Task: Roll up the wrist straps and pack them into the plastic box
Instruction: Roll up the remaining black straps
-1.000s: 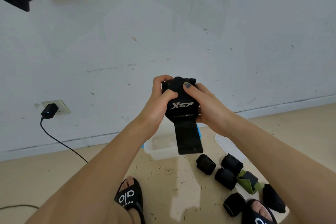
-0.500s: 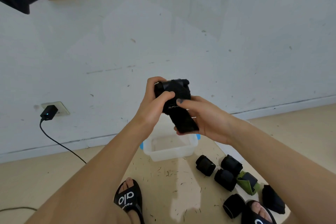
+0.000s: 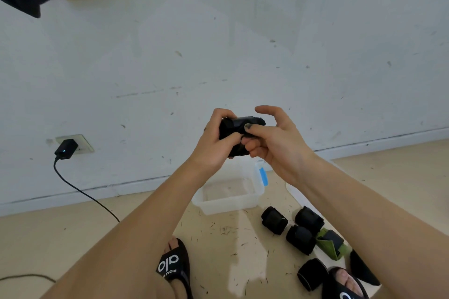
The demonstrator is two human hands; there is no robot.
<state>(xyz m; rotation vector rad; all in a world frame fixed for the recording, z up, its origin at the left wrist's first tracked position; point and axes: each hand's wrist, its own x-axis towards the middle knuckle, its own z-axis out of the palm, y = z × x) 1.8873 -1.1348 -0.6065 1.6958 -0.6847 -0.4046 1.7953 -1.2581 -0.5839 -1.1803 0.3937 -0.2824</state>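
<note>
From the head camera, a black wrist strap (image 3: 237,135) is held up in the air, in front of the white wall (image 3: 243,56) and above the plastic box (image 3: 230,206). The strap is rolled into a short, fat bundle. Its long way runs mostly up and down, leaning a little, with the top end near the fingertips and the bottom end near the palms.

The left hand (image 3: 213,143) is curled around the left side of the roll, with its thumb pressed on the front. The right hand (image 3: 274,138) pinches the right side of the roll with its thumb and bent lower fingers. Its top finger sticks out, apart from the strap.

The clear plastic box sits on the floor (image 3: 73,238) close to the wall, below the hands. It has a blue clip (image 3: 263,176) on its right side. I cannot tell if anything is inside it.

To the right of the box, three rolled black straps (image 3: 274,220) lie close together on the floor. A green strap (image 3: 331,245) lies just beside them. One more black roll (image 3: 312,274) lies near the right sandal (image 3: 345,286). The left sandal (image 3: 173,267) is nearer the middle.

A black charger (image 3: 66,149) is plugged into the wall on the left, and its cable (image 3: 82,193) runs down to the floor.
</note>
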